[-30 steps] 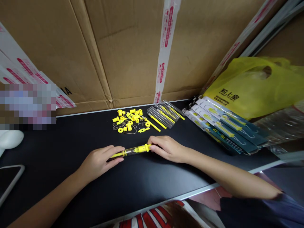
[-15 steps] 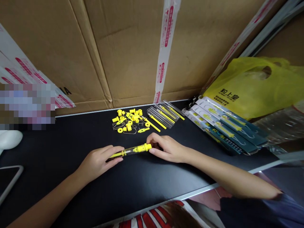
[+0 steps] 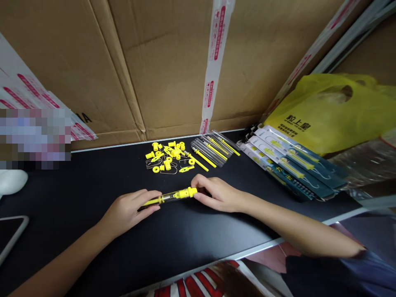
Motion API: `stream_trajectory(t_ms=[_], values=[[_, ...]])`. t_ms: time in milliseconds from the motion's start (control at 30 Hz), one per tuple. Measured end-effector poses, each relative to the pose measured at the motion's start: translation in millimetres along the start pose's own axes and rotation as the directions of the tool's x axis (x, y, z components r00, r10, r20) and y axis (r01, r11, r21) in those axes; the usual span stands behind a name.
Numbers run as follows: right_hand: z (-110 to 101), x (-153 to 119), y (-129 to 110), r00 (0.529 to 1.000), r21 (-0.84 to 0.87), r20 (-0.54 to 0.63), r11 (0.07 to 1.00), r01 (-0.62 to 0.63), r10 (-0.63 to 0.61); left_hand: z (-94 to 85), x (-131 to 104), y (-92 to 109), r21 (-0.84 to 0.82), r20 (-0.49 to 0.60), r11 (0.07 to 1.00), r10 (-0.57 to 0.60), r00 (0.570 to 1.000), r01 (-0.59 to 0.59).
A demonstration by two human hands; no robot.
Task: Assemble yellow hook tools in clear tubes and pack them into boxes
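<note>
A spring scale (image 3: 168, 197) with a clear tube and yellow inner parts lies nearly level between my hands. My left hand (image 3: 128, 208) is closed round the tube's left part. At the other end, the thumb and fingers of my right hand (image 3: 215, 194) pinch the yellow end cap (image 3: 192, 192). Just beyond, on the black table (image 3: 198, 235), is a loose pile of yellow caps, rings and wire hooks (image 3: 167, 159). Several clear tubes (image 3: 213, 148) lie to the right of the pile, with yellow rods (image 3: 206, 158) among them.
Boxed spring scales (image 3: 287, 163) are stacked at the right, beside a yellow plastic bag (image 3: 334, 111). A large cardboard box (image 3: 167, 74) stands behind the table. At the left are a white-rimmed device (image 3: 23, 225) and a rounded white object (image 3: 14, 181).
The view has shifted very slightly. Both hands keep their hold on the spring scale, with no clear movement of the parts.
</note>
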State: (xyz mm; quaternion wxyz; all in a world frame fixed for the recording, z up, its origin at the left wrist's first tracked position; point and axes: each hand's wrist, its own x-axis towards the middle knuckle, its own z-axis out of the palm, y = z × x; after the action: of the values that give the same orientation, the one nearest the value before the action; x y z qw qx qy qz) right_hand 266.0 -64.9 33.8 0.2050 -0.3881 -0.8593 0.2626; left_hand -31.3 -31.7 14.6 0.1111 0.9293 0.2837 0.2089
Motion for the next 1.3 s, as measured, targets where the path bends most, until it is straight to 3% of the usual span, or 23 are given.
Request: stream_trajectory(t_ms=[500, 1067, 1300], values=[[0.5, 1.1, 2.2, 0.999, -0.05, 0.053, 0.999, 0.005, -0.002, -0.8, 0.6, 1.2, -0.002, -0.007, 0.999, 0.033, 0.999, -0.033], [-1.4, 0.0, 0.7, 0.999, -0.045, 0.026, 0.999, 0.021, -0.02, -0.1, -0.4, -0.6, -0.002, -0.007, 0.999, 0.038, 0.999, -0.038], [-0.9, 0.8, 0.6, 0.997, -0.075, 0.077, 0.997, 0.026, -0.02, 0.5, -1.0, -1.0, -0.005, 0.001, 0.999, 0.049, 0.999, -0.049]])
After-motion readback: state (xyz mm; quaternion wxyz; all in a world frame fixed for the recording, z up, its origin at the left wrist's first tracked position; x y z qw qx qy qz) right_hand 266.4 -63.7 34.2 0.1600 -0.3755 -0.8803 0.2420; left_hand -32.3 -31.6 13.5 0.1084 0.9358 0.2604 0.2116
